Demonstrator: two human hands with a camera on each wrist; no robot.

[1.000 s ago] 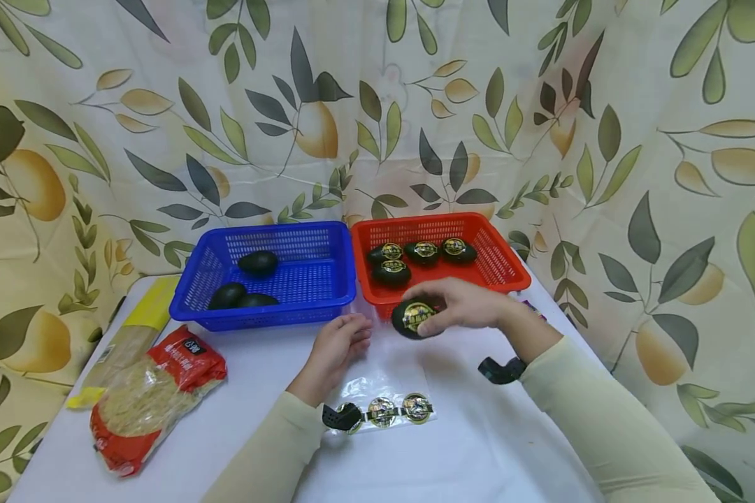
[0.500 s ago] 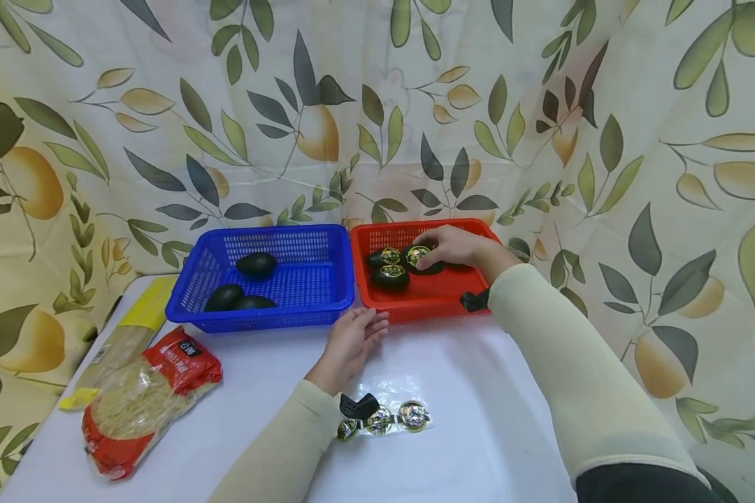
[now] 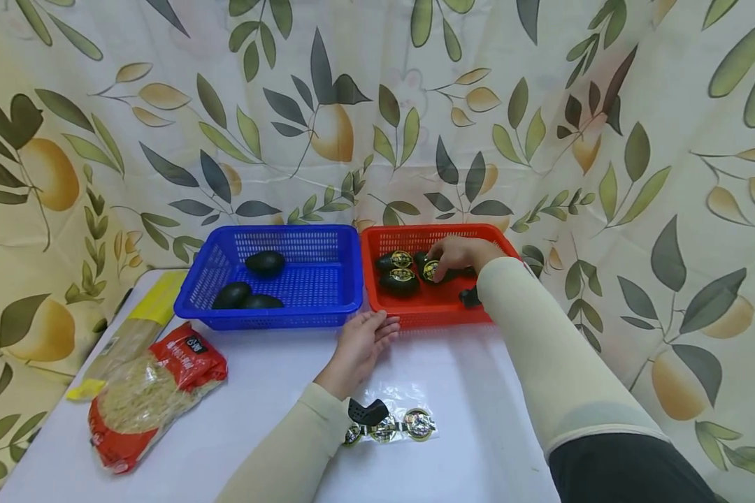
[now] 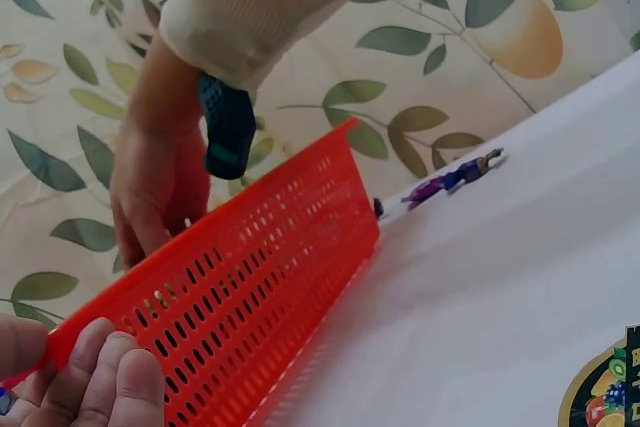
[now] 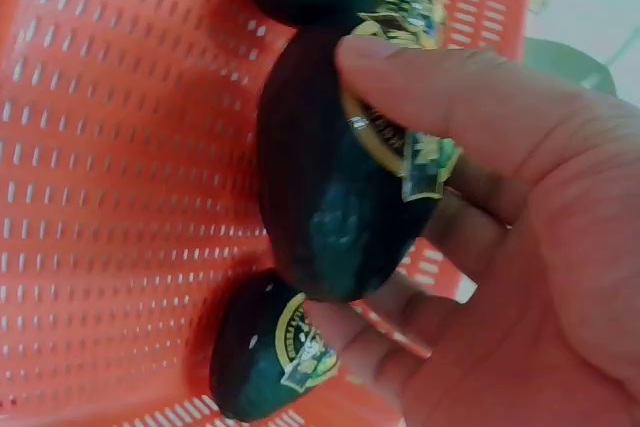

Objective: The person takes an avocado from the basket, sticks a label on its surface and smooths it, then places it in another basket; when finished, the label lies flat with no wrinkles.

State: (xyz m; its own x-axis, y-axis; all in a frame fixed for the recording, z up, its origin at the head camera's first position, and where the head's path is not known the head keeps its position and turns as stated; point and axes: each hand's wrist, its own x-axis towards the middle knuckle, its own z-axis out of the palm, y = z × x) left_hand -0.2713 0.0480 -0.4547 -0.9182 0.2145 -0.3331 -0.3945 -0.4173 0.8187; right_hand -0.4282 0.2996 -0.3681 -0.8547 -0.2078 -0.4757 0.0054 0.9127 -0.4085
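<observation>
The right arm (image 3: 560, 370) is stretched far forward and angled inward. Its hand (image 3: 459, 253) is lowered at the wrist, with the thumb set against the curled fingers in a grip. The left arm (image 3: 289, 447) is extended less far, slanted inward; its hand (image 3: 361, 342) is held thumb uppermost, with the fingers bent.

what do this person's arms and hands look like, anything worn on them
The left hand and right hand wear no gloves. Both arms have long cream sleeves; the left sleeve and right sleeve look plain. Black fabric shows beyond the right one's pale hem. A dark, angular device sits at each wrist: left device, right device, perforated with small holes.
</observation>
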